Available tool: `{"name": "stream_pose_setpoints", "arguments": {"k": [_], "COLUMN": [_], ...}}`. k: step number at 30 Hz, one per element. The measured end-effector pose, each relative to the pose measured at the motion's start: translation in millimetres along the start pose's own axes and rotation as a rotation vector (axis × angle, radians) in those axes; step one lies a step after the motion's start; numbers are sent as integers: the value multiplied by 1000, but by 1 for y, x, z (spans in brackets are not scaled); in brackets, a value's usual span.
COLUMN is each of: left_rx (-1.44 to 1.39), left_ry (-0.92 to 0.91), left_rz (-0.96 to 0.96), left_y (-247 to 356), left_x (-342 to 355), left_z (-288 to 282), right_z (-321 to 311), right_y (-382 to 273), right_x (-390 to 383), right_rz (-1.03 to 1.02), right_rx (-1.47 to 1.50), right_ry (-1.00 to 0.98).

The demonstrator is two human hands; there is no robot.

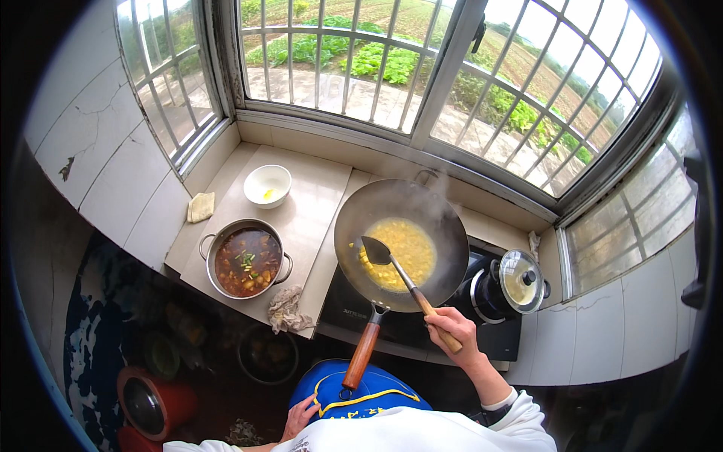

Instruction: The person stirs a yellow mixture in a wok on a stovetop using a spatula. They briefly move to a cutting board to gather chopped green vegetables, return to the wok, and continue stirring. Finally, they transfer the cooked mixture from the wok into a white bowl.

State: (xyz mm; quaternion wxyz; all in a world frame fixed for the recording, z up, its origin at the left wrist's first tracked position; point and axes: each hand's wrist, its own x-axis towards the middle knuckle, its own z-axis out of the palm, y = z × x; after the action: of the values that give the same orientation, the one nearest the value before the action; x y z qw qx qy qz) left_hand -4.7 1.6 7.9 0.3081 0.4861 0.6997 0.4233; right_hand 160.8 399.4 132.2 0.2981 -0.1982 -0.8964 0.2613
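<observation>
My right hand (453, 331) is closed around the wooden handle of a spatula (401, 273). The spatula's dark blade dips into yellow food in pale, steaming liquid (401, 239), inside a large wok (444, 280). The wok sits on the black stove, and its reddish wooden handle (364, 354) points toward me with no hand on it. Low in view, my left hand (300, 416) lies against the blue apron (331, 380) at my waist. Its fingers are stretched out and it holds nothing.
Left of the wok, a two-handled pot (242, 293) of dark stew, a white bowl (260, 181) and a crumpled rag (286, 310) are on the counter. At right stands a black pot with a glass lid (521, 281). Barred windows (343, 71) rise behind.
</observation>
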Motion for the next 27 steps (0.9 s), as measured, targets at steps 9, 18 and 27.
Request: {"name": "stream_pose_setpoints", "arguments": {"k": [9,18,27], "left_rx": [-2,-2,-52], "left_ry": [13,1,-13], "left_rz": [9,-2,-1], "left_y": [2,-2,0], "left_x": [2,2,5], "left_z": [0,0,-2], "right_z": [5,7,12], "right_y": [5,6,7], "right_x": [5,11,18], "right_rz": [-58,-108,-125], "right_rx": [-39,-73,-56], "right_ry": [-68,-119,-190]}}
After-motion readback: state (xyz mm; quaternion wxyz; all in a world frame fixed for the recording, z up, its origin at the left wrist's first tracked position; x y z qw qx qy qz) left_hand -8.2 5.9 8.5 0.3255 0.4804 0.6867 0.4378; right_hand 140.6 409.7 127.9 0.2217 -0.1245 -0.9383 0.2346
